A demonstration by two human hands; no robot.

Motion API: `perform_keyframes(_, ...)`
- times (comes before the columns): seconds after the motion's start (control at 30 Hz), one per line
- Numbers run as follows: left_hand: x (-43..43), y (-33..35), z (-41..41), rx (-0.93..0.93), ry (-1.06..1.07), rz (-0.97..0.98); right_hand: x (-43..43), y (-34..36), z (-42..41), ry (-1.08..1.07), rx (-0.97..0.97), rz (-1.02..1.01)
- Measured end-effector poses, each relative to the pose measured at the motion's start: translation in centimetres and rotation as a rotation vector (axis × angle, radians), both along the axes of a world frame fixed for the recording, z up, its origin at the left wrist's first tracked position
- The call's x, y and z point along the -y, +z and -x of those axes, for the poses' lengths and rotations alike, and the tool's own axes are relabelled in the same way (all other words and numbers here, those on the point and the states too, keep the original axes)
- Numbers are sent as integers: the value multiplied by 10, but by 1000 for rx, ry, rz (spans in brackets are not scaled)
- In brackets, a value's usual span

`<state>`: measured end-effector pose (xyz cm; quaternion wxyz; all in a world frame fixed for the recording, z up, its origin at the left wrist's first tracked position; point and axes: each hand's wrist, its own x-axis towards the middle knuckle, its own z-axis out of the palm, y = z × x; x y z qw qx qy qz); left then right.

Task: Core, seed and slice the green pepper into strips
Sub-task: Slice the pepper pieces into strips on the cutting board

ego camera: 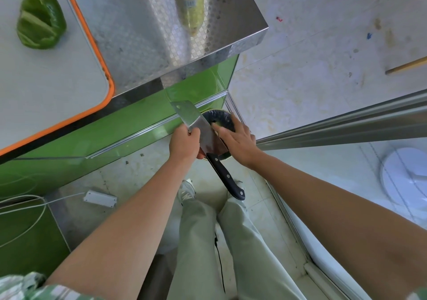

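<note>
Green pepper (41,20) lies split open on the cutting board (57,80), up on the counter and well away to the left of both hands. Down below the counter edge, the left hand (184,142) grips the cleaver (196,124) by the back of its blade, fingers curled round the steel, while the black handle points back toward the person with nobody holding it. The right hand (235,142) is flat, its straight fingertips laid on the blade's face. Just beyond and beneath both hands a black-lined bin (223,120) stands on the floor.

It looks to me like scraps are being wiped off the blade into the bin, with the slicing into strips not yet begun. To do this well, I'd keep those right fingers flat and stroke from the spine out past the edge, never along it. The blade should stay tipped over the bin, and the left grip should stay firm on the spine.
</note>
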<state>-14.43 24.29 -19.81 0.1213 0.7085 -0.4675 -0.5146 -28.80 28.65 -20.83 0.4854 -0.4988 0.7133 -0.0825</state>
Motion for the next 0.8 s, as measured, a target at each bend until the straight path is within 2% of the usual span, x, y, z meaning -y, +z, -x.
perform_keyframes(0.07, 1, 2, 1, -11, -18, 3, -1, 0, 0, -22, -20, 18)
perform_keyframes(0.17, 3, 1, 2, -20, -23, 7, -1, -2, 2, 93, -41, 47)
perform_keyframes(0.27, 1, -5, -4, 31, -99, 41, 5, -3, 5, -153, -149, 1)
perform_keyframes(0.3, -1, -5, -6, 84, -185, 106, 7, 0, 6, -245, -111, 28)
perform_keyframes(0.37, -4, -2, -5, 262, -480, 265, 12, 12, 7, -377, 89, 39)
perform_keyframes(0.43, -8, 5, 2, 504, -831, 376, 18, 27, 4, -440, 341, -75)
perform_keyframes(0.53, -18, 17, 7, 754, -1094, 514, 24, 30, -1, -609, 523, -175)
perform_keyframes(0.63, -25, 11, 2, 775, -1055, 754, 21, 22, 2, -867, 449, -146)
perform_keyframes(0.8, -22, -3, -11, 570, -669, 401, 16, 16, 22, -1066, 487, -106)
